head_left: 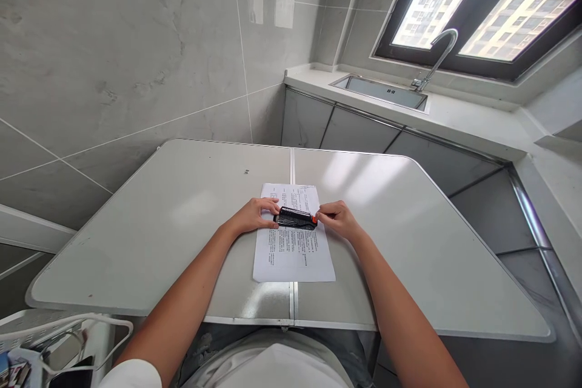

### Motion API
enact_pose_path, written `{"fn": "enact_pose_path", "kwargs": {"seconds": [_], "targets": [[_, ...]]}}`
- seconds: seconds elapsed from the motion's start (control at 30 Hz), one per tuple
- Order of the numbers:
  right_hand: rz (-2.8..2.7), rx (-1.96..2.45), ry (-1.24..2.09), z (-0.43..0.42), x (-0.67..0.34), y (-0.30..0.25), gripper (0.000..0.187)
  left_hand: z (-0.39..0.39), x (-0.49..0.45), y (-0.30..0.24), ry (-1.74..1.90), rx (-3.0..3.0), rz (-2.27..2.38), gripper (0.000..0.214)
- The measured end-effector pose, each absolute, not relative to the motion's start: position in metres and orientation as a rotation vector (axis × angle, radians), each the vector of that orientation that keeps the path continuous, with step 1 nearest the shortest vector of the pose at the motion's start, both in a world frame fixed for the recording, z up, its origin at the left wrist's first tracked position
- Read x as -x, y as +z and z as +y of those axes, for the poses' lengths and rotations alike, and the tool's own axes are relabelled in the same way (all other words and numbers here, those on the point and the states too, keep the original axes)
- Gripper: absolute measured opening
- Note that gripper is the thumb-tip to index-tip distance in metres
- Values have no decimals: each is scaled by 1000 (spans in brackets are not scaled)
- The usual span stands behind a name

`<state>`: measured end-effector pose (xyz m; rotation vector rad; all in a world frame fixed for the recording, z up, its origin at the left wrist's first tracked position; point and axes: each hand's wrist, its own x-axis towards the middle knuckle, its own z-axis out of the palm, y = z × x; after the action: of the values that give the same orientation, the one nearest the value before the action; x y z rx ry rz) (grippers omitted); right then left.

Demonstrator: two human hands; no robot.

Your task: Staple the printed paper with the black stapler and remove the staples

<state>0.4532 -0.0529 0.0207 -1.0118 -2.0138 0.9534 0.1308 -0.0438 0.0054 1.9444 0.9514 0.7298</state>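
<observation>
both hands (254, 216) (339, 218) grip a black stapler (294, 218) (over printed paper (293, 248)).

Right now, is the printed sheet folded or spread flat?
Spread flat: the printed sheet lies open on the table beneath the black device, near corners down, no fold visible.

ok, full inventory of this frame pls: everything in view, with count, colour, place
table: 1, pale grey, centre
paper: 1, white with print, flat on table
device: 1, black with orange end, lying on paper
sink: 1, steel, upper right
tap: 1, chrome, at sink's right end
window: 1, dark frame, top right
left hand: 1, gripping device's left end
right hand: 1, pinching device's orange end
</observation>
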Motion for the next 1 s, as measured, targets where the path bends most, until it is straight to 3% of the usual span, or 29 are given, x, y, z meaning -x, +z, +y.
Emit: {"fn": "enact_pose_path", "kwargs": {"seconds": [0.53, 0.8, 1.0], "targets": [[-2038, 998, 978, -50, -460, 19, 41, -43, -130, 2, 732, -1863, 932, 35], [-1914, 1008, 757, -55, -425, 13, 32, -41, -129, -1, 726, -1889, 934, 33], [-2149, 983, 730, -59, -405, 5, 27, -41, -129, 1, 717, -1888, 928, 30]]}}
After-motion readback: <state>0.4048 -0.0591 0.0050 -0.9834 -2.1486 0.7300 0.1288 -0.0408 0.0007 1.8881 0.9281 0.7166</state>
